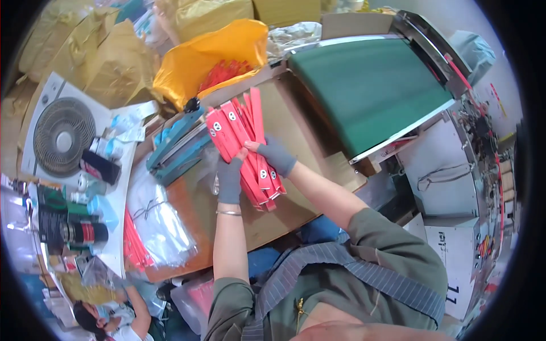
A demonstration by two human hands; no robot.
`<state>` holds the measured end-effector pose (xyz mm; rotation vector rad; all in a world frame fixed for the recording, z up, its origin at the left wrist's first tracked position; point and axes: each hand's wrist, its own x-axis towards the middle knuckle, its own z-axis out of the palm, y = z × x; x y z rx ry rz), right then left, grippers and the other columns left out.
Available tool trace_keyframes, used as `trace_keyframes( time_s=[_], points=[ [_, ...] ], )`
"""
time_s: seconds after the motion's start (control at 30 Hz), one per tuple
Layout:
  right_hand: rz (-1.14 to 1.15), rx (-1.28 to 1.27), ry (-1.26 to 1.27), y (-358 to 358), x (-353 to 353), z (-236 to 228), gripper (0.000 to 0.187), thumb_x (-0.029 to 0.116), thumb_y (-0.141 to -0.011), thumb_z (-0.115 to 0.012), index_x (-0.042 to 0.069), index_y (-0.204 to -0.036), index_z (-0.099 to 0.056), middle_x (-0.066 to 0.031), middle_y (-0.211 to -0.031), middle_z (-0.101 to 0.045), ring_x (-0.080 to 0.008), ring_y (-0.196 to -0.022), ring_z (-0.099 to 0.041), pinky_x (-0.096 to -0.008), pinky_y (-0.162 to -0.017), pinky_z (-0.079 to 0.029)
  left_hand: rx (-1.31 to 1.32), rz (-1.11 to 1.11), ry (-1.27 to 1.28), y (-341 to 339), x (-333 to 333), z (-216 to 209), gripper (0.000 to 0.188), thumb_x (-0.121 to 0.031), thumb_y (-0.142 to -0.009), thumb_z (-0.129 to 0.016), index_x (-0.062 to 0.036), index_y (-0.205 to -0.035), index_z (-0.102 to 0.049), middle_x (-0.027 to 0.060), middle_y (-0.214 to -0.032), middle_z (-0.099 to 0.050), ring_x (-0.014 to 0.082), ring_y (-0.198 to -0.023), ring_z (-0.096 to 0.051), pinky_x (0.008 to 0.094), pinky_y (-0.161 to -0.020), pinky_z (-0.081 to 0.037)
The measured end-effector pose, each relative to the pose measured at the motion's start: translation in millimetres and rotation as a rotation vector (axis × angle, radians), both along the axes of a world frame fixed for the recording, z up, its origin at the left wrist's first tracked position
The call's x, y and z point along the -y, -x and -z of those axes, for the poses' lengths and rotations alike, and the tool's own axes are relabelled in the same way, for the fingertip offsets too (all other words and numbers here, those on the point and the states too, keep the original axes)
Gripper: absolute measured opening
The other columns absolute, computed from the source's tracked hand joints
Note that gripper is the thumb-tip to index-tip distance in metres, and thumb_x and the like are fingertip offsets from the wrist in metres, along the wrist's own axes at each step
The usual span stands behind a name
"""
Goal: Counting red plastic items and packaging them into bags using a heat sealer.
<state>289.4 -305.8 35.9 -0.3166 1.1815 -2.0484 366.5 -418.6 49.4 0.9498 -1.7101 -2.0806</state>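
Both my hands wear grey fingerless gloves and grip one bundle of flat red strips (253,177) with round black-and-white marks. My left hand (230,176) holds the bundle's left side. Across its right side lies my right hand (274,157), and the fingertips of both hands come close together over the middle. At the far end several strips fan out unevenly; the near ends sit closer together. The bundle is above a brown cardboard-covered table (307,187).
Left of the bundle stands a blue long-armed device (179,150). Clear plastic bags (159,219) and more red strips (135,241) lie nearby. A yellow sack (239,45) holds red pieces. A green conveyor belt (369,85) is at far right, a fan (63,136) at left. Another person (108,318) sits lower left.
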Motion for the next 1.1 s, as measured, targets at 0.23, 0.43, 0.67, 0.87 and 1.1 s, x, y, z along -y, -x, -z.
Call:
trace_keyframes(
  time_s=[0.23,0.43,0.67,0.87,1.1],
  points=[
    [-0.292,-0.592,0.117,-24,-21,-55,0.083,0.017,-0.068,-0.079,0.001,-0.136,-0.034,-0.0114,-0.126,-0.050,-0.0186,-0.116,-0.048,-0.0338,-0.099,-0.039,-0.325,0.443,0.435,-75,26,-31,0.067,-0.015,-0.060,-0.081,-0.0016,-0.117,-0.050,0.0075,-0.112,-0.059,0.0184,-0.103,-0.057,0.0334,-0.088,-0.047],
    [-0.111,-0.418,0.060,-98,-11,-79,0.085,0.012,-0.065,-0.081,0.005,-0.135,-0.033,-0.0087,-0.119,-0.049,-0.0161,-0.110,-0.048,-0.0308,-0.095,-0.040,-0.329,0.447,0.442,-108,4,-24,0.070,-0.015,-0.059,-0.083,-0.0043,-0.119,-0.048,0.0069,-0.114,-0.057,0.0168,-0.103,-0.056,0.0331,-0.088,-0.047],
    [-0.427,-0.695,-0.143,-108,-9,-85,0.061,0.031,-0.070,-0.075,-0.002,-0.117,-0.053,-0.0121,-0.107,-0.060,-0.0170,-0.101,-0.056,-0.0307,-0.088,-0.044,-0.522,0.451,-0.570,-167,-53,0,0.078,-0.051,-0.070,-0.072,-0.0037,-0.125,-0.043,0.0116,-0.117,-0.055,0.0270,-0.107,-0.056,0.0408,-0.092,-0.048],
    [-0.613,-0.096,0.126,-124,-23,-32,0.039,0.019,-0.075,-0.060,-0.003,-0.107,-0.061,-0.0141,-0.092,-0.063,-0.0206,-0.085,-0.060,-0.0318,-0.076,-0.049,-0.149,0.137,0.169,-190,-28,55,0.057,-0.048,-0.088,-0.054,-0.0023,-0.121,-0.048,0.0081,-0.105,-0.058,0.0190,-0.094,-0.058,0.0318,-0.085,-0.047],
    [-0.487,-0.793,0.226,-113,-5,4,0.073,0.050,-0.084,-0.056,0.001,-0.136,-0.037,-0.0130,-0.112,-0.056,-0.0201,-0.098,-0.057,-0.0360,-0.082,-0.051,-0.355,0.164,0.564,-182,-71,-86,0.018,-0.016,-0.091,-0.049,-0.0036,-0.101,-0.058,0.0019,-0.072,-0.057,0.0110,-0.060,-0.053,0.0270,-0.056,-0.044]
  ],
)
